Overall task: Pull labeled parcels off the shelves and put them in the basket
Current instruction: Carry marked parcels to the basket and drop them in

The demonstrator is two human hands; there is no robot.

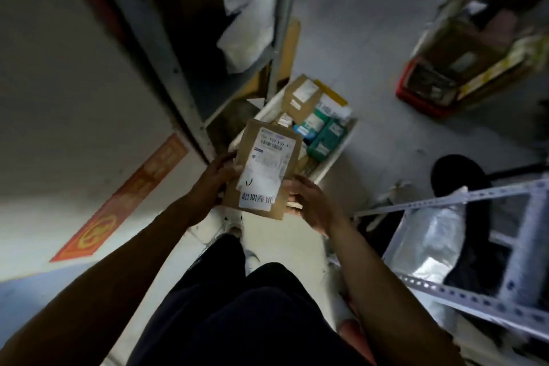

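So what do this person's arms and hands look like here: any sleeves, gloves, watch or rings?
Both forearms are bare up to the frame's lower edge, with no sleeves in view. The left hand and right hand wear no gloves. No watch or wristband shows at either wrist. The picture is too blurred to rule out rings.

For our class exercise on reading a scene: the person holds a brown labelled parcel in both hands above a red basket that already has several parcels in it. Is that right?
Not quite: the colour is wrong. The head view shows the basket under the parcel is white, not red; a red crate sits apart on the floor to the right. The rest stands: the left hand and right hand both hold the parcel, and the basket already has several parcels.
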